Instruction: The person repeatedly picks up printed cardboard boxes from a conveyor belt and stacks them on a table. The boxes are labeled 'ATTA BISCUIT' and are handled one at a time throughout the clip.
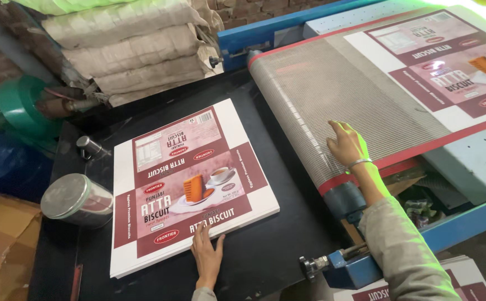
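Note:
A stack of flat printed carton sheets (193, 178), white with maroon panels and a biscuit picture, lies on a black table (265, 256). My left hand (207, 253) rests flat with its fingers apart on the near edge of the top sheet. My right hand (347, 144) lies open on the grey mesh conveyor belt (337, 95), fingers touching the mesh near its red border. Another printed sheet (449, 61) rides on the belt at the upper right.
A shiny metal tin (77, 199) lies on its side at the table's left, with a small metal cylinder (88, 145) behind it. Stacked sacks (131, 44) stand at the back. The blue machine frame (449, 228) and a belt roller (343, 200) are at the right. More printed sheets (465, 281) lie at the bottom right.

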